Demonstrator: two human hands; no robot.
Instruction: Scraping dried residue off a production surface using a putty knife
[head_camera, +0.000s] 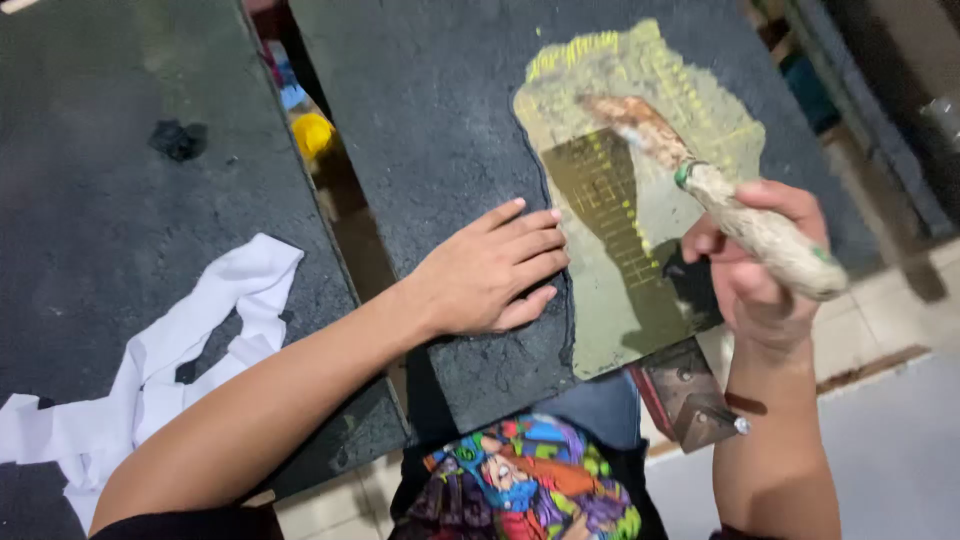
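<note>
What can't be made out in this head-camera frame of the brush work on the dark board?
- Brush tip: motion-blurred; bristles indistinct.
- Right hand: palm and grip hidden behind the brush handle.
- Board surface under the left hand: covered by it.
- Metal bracket: mostly hidden beneath the board's edge.
- Yellow object in the gap between the tables: too small to identify.
- White cloth: cut off at the left edge.

Right hand (757, 268) gripping brush (700, 185) over glue-smeared board (440, 110)

A workshop: dark padded worktables (430, 120), a glue-smeared patch (640, 200), a crusted brush (720, 195), white cloth scraps (170, 370).
</note>
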